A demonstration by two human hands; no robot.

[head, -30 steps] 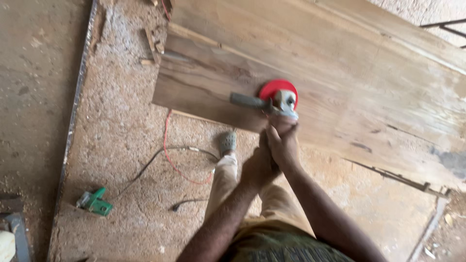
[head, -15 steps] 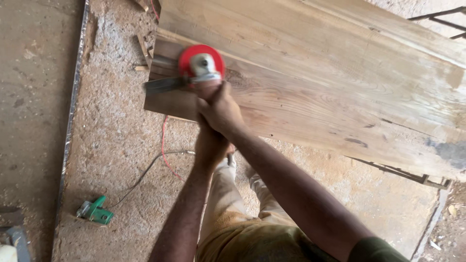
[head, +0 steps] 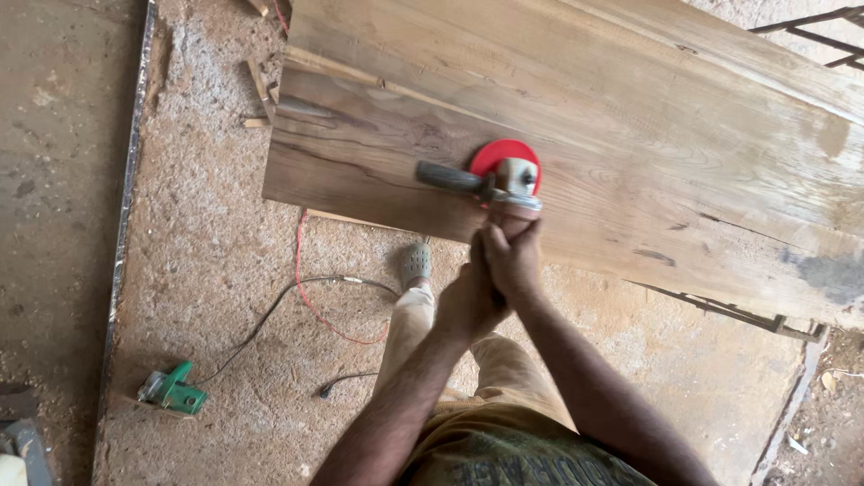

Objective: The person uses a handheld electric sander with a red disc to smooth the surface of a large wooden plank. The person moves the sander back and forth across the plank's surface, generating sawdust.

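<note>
Grinder: angle grinder point(head: 506, 180) with red disc sat on the wide plank point(head: 630, 144) — near its front edge.
Right hand: my right hand point(head: 513, 256) was wrapped tight around its body.
Left hand: my left hand point(head: 468, 301) clasped just behind.
Floor: green power tool point(head: 171, 389) lay well apart — amid sawdust.

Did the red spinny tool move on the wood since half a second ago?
Yes. The red disc tool slid right along the wooden plank, away from the plank's left end, where it was before. Both hands grip it.
</note>
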